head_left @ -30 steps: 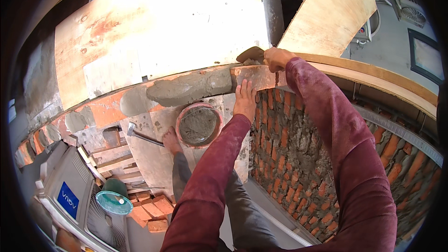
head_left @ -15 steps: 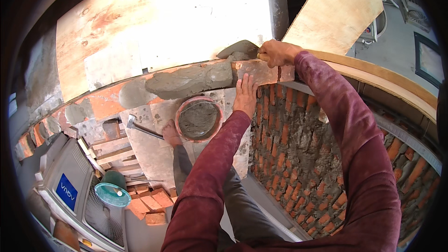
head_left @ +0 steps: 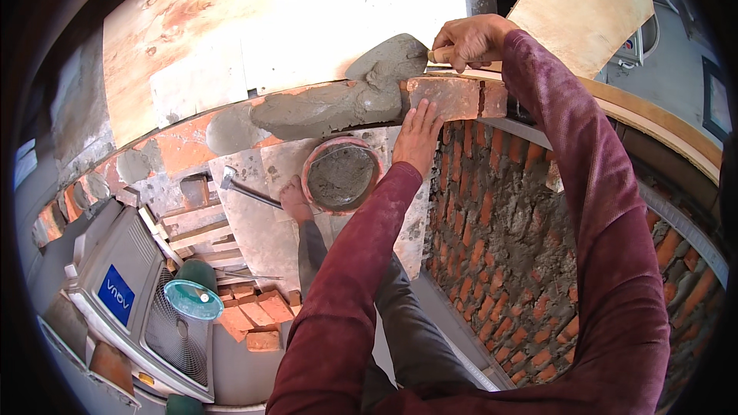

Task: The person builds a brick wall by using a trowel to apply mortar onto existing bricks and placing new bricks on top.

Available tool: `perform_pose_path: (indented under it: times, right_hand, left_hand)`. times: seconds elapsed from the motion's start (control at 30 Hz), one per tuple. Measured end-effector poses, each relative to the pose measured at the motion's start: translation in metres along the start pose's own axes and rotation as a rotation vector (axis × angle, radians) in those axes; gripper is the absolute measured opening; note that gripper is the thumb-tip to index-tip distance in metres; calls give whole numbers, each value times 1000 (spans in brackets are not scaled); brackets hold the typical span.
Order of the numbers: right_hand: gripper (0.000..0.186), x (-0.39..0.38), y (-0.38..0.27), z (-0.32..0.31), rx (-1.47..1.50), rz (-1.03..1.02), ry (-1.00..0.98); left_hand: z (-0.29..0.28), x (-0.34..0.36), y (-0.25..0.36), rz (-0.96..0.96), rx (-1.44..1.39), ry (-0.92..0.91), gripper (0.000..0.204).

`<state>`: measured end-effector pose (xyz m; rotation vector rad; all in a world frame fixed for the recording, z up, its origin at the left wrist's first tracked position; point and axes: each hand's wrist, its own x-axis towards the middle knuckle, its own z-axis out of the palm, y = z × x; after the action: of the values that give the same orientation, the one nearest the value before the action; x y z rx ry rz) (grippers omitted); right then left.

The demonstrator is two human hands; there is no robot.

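My right hand [head_left: 470,38] is closed round the wooden handle of a trowel [head_left: 384,54], whose blade lies over the top of the brick course, smeared with grey mortar. A brick [head_left: 453,97] sits on the wall top at the mortar's right end, just below that hand. Against its near face rest the outstretched fingers of my left hand [head_left: 417,138], which grips nothing. To the left, a thick bed of wet mortar [head_left: 327,110] covers part of the course. Below stands a round bucket [head_left: 344,175] of mortar.
Near my bare foot lies a hammer [head_left: 250,190] on a stained board [head_left: 254,161]. An air-conditioner unit [head_left: 131,292], a green container [head_left: 192,292] and loose bricks [head_left: 254,315] are lower left. Rough brickwork [head_left: 500,238] drops away on the right; plywood sheets [head_left: 192,23] stand beyond.
The trowel blade has turned to show its mortar-smeared face, and my right hand has risen away from the brick. My left hand stays against the brick. The whole view has shifted slightly.
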<state>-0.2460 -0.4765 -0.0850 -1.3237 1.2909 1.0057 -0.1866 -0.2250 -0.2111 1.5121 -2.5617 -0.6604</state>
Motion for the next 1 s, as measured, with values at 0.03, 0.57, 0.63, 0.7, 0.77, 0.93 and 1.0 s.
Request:
perform_pose_path:
  times: [0.03,0.57,0.63,0.7,0.77,0.93,1.0]
  right_hand:
    - [48,-6,-1,1,28,-3,13]
    - [50,-30,75,165,1113,-477,-352]
    - [53,-48,92,209,1289,-532,-326]
    - [53,-75,115,255,1478,-592,-244]
    - [52,-110,124,290,1602,-540,-73]
    - [39,-155,118,335,1710,-302,517]
    - [36,-144,114,339,1607,-200,745]
  left_hand:
    - [-3,-2,0,-16,-18,-15,62]
    - [-76,-368,54,-265,-484,-550,67]
    - [-92,-371,61,-259,-371,-681,71]
    - [-103,-360,64,-280,-398,-741,72]
    - [-90,-353,60,-387,-440,-714,72]
    - [-85,-344,47,-403,-438,-750,73]
    - [-84,-348,42,-390,-407,-769,73]
